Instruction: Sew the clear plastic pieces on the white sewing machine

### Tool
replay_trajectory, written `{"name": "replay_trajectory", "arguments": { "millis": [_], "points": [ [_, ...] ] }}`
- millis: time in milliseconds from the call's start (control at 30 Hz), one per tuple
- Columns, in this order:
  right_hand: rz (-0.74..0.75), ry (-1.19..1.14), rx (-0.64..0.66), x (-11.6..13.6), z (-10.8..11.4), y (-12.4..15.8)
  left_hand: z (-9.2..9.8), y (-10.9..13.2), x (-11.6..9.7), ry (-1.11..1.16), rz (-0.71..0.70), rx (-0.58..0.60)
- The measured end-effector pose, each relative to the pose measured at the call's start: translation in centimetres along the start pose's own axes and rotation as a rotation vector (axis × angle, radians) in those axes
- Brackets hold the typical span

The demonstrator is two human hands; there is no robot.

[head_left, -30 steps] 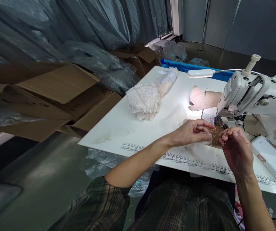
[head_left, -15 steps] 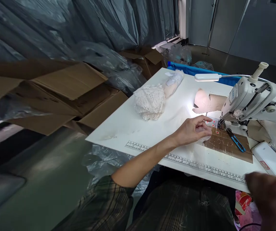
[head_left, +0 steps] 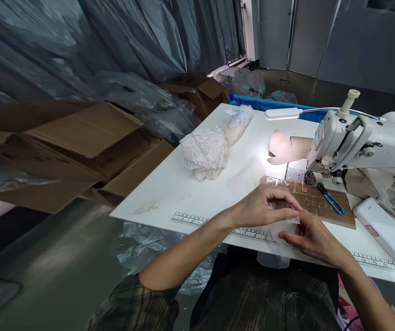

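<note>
A piece of sheer white fabric [head_left: 273, 260] lies over the table's front edge, and part of it hangs down below. My left hand [head_left: 261, 209] pinches its upper part between thumb and fingers. Close against it, my right hand [head_left: 312, 235] grips the same fabric from the right, thumb below and fingers above. The fingertips of both hands nearly meet, and the exact hold is partly hidden. Beyond them stands a white sewing machine [head_left: 352, 140], its needle area over a brown taped board [head_left: 321, 207]. Blue thread snips [head_left: 330, 199] rest on that board.
Left on the white table [head_left: 159, 193] sits a bundle of white lace [head_left: 206, 154], with a wrapped roll [head_left: 239, 123] behind. A pink and brown cardboard piece [head_left: 289, 147] lies near the machine. A white power bank [head_left: 383, 230] lies right. Open cartons [head_left: 87, 133] stand left.
My right hand has come in from the lower right and taken hold of the fabric. My left hand has drawn back from beside the needle toward the front edge with the fabric.
</note>
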State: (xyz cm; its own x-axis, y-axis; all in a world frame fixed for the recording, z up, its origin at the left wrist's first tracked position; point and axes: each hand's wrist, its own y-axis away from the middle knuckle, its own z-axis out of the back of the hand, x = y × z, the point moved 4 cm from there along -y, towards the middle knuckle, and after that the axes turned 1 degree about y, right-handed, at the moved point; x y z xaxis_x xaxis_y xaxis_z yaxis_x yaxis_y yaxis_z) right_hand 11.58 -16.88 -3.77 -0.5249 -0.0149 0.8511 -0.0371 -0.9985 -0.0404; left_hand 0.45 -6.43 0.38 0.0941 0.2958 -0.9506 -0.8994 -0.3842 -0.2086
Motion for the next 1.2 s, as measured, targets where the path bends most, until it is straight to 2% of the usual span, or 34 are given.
{"name": "replay_trajectory", "arguments": {
  "millis": [100,200,300,367,433,533,633,700,800,867,967,1033,1100,1200],
  "points": [
    [-0.026,-0.042,0.069,0.1,-0.6,-1.0,1.2,1.3,-2.1,-0.113,-0.065,-0.074],
    [0.04,-0.087,-0.091,0.2,0.4,-2.6,1.8,2.2,-4.1,-0.213,-0.165,-0.115],
    [0.219,-0.038,-0.277,-0.2,1.8,-4.3,1.0,2.6,-5.0,-0.346,-0.302,-0.059],
    [0.306,0.069,-0.28,-1.0,2.4,-5.0,-0.3,2.9,-4.5,-0.432,-0.386,0.015],
    [0.357,0.216,-0.199,-2.0,2.7,-5.0,-2.0,3.4,-3.3,-0.481,-0.437,0.096],
    [0.372,0.394,-0.09,-3.5,3.6,-3.9,-4.5,4.7,-1.2,-0.458,-0.441,0.219],
    [0.333,0.491,-0.147,-4.4,5.1,-2.4,-6.4,5.9,-0.3,-0.375,-0.391,0.362],
    [0.324,0.524,-0.198,-4.4,5.5,-1.7,-6.8,5.9,-0.5,-0.36,-0.375,0.432],
    [0.381,0.535,-0.191,-3.6,4.7,-1.2,-5.2,3.9,-0.9,-0.481,-0.382,0.43],
    [0.451,0.543,-0.14,-2.8,3.5,-1.2,-2.9,1.2,-0.4,-0.576,-0.352,0.343],
    [0.527,0.584,-0.072,-2.3,2.1,-1.5,1.0,-3.9,1.8,-0.677,-0.243,0.153],
    [0.533,0.612,-0.048,-2.6,1.7,-1.7,2.7,-7.0,3.7,-0.724,-0.16,0.104],
    [0.519,0.614,-0.041,-3.2,1.5,-1.9,3.3,-9.7,5.6,-0.679,-0.102,0.142],
    [0.497,0.566,-0.05,-4.2,1.4,-1.9,3.0,-12.4,7.5,-0.604,-0.065,0.252]
  ]
}}
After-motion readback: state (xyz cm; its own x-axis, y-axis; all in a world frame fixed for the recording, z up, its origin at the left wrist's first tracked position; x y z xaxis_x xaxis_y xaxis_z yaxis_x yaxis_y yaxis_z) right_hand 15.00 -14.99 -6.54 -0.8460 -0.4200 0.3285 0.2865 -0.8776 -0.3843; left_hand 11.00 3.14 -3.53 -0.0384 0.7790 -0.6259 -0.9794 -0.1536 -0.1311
